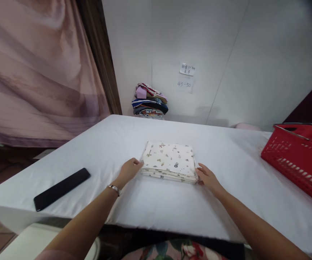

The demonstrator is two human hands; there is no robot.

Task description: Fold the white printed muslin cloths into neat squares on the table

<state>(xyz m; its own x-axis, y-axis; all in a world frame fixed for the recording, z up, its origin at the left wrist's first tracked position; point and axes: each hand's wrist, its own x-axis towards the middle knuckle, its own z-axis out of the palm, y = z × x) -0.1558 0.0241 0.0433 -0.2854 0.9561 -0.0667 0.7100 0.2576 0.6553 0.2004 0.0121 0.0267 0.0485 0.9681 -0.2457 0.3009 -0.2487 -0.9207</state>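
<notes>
A cream-white folded cloth [169,159] with small printed motifs lies flat in several layers on the white-covered table. At its near left corner, my left hand [128,171] grips the edge between thumb and fingers; a metal bracelet circles that wrist. On the opposite side, my right hand [208,178] has its fingertips closed against the near right corner. The fingertips under the cloth's edges are partly hidden.
A long black flat object [62,188] lies on the table [112,144] at left. The red plastic basket [299,159] stands at right. Beyond the far edge is a stack of folded fabrics [150,101] by the wall; a pink curtain [36,72] hangs at left.
</notes>
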